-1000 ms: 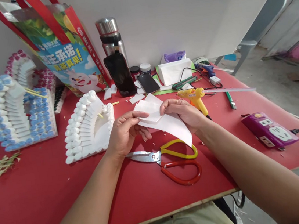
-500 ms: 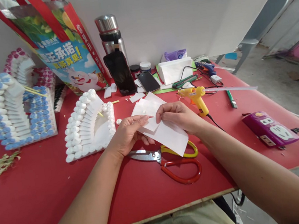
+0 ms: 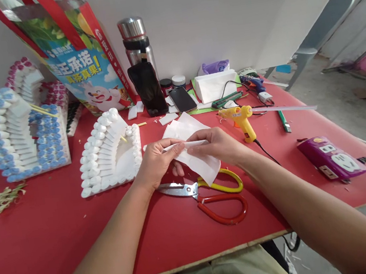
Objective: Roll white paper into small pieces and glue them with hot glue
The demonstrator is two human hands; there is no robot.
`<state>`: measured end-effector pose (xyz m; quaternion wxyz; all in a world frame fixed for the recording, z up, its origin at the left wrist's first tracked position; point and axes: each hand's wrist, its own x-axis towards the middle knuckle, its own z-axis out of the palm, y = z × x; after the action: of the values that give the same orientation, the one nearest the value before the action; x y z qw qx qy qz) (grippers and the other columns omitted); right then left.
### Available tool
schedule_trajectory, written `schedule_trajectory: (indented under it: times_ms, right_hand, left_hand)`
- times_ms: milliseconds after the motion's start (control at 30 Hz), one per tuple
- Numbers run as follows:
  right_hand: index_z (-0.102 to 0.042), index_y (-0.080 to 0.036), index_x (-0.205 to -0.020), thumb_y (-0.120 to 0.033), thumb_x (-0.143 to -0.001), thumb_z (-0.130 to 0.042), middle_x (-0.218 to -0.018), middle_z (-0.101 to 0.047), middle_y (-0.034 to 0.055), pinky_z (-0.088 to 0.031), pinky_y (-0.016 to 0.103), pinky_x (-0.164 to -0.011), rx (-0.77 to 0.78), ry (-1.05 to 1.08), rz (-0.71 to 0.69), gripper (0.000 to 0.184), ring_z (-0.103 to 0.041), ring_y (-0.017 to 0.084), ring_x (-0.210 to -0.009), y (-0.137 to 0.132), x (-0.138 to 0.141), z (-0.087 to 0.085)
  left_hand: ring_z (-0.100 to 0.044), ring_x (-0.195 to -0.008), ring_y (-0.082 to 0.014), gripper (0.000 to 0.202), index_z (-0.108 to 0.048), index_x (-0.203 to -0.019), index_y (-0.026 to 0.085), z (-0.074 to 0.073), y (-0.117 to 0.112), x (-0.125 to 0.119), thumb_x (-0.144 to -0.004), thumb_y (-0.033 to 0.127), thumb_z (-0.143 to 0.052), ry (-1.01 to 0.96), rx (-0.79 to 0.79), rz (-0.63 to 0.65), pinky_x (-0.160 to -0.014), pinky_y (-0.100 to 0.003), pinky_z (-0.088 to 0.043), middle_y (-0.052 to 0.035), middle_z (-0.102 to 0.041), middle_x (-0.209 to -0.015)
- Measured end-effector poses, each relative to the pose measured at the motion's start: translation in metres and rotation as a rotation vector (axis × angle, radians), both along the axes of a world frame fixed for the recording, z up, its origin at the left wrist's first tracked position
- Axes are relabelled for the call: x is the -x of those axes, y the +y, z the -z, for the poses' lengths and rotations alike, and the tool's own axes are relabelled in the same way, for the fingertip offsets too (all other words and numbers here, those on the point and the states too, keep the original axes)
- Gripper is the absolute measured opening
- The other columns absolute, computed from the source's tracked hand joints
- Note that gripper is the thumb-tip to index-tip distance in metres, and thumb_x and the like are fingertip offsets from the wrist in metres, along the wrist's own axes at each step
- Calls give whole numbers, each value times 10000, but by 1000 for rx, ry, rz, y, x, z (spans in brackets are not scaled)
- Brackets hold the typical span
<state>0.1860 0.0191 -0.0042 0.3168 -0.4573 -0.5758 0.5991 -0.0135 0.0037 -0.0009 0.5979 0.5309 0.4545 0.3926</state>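
Between both hands is a sheet of white paper (image 3: 203, 163), its far edge folded or rolled over into a narrow strip. My left hand (image 3: 163, 158) pinches the strip's left end, thumb on top. At the other end, my right hand (image 3: 216, 146) grips the same paper with thumb and bent fingers. More white paper (image 3: 184, 125) lies on the table just beyond. Below the hands rest large scissors (image 3: 196, 194) with one yellow and one red handle, partly covered by the held sheet. A white stepped paper model (image 3: 104, 157) stands left of my left hand.
A yellow glue gun (image 3: 241, 119) lies right of my hands, its cord running near my right forearm. Farther right sits a purple power strip (image 3: 332, 157). Behind stand a phone (image 3: 147, 90), a steel flask (image 3: 134, 35) and a printed bag (image 3: 84, 64). A blue-and-white model (image 3: 26, 136) is at left.
The paper's far edge has been turned over into a strip, and the sheet's lower corner has shifted up and left. Both hands have closed in on the strip with thumbs on top.
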Motion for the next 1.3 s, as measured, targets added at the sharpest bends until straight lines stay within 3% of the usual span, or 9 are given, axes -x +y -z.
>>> schedule_trajectory:
  times_ms: [167, 400, 567, 700, 833, 1000, 1300]
  right_hand:
    - [-762, -176, -917, -371, -702, -825, -712, -699, 12, -458, 234, -514, -31, 125, 58, 297, -607, 127, -591, 4, -4, 4]
    - [-774, -180, -943, -361, -713, -818, -761, -710, 22, -473, 246, -554, -55, 181, 54, 296, -619, 137, -637, 4, -7, 2]
    - [-796, -213, -972, -337, -729, -794, -861, -735, 33, -469, 263, -588, -117, 179, 65, 273, -618, 146, -681, 2, -6, 0]
    - [-813, -237, -948, -295, -720, -783, -828, -729, 16, -462, 264, -601, -140, 176, 40, 237, -602, 143, -680, 2, -7, -1]
    - [-819, -241, -934, -213, -717, -732, -784, -719, 9, -435, 257, -568, -125, 146, -10, 236, -571, 133, -630, 2, -8, 0]
    - [-816, -224, -919, -268, -719, -770, -857, -737, 31, -448, 264, -586, -120, 166, -13, 210, -594, 144, -668, 2, -6, 1]
    - [-809, -221, -883, -224, -724, -733, -853, -732, 28, -447, 253, -553, -122, 151, 6, 176, -590, 134, -641, 2, -6, 1]
  left_hand:
    - [-632, -419, -152, 349, -730, -1040, 135, 1, 3, 4, -806, 392, -758, -111, 19, -6, -400, -227, -487, -18, -665, -583]
    - [-623, -400, -147, 380, -693, -1108, 131, 2, 6, 6, -897, 442, -639, -192, 30, 8, -378, -217, -459, -57, -711, -631]
    - [-628, -407, -148, 363, -686, -1072, 147, 3, 6, 6, -881, 455, -659, -217, 29, -10, -390, -215, -471, -14, -663, -565]
    - [-612, -397, -131, 360, -681, -1047, 157, 3, 7, 8, -859, 464, -684, -243, 18, -20, -389, -202, -461, 1, -649, -554]
    - [-622, -418, -128, 308, -691, -972, 153, 2, 7, 8, -854, 438, -696, -256, 2, -30, -403, -190, -450, 1, -646, -541]
    - [-645, -473, -139, 211, -685, -913, 141, 0, 6, 9, -856, 344, -681, -225, -3, 0, -456, -209, -476, -51, -717, -636]
    - [-638, -489, -136, 167, -714, -889, 136, 3, 7, 10, -841, 284, -654, -211, 27, -26, -490, -211, -478, -48, -703, -612]
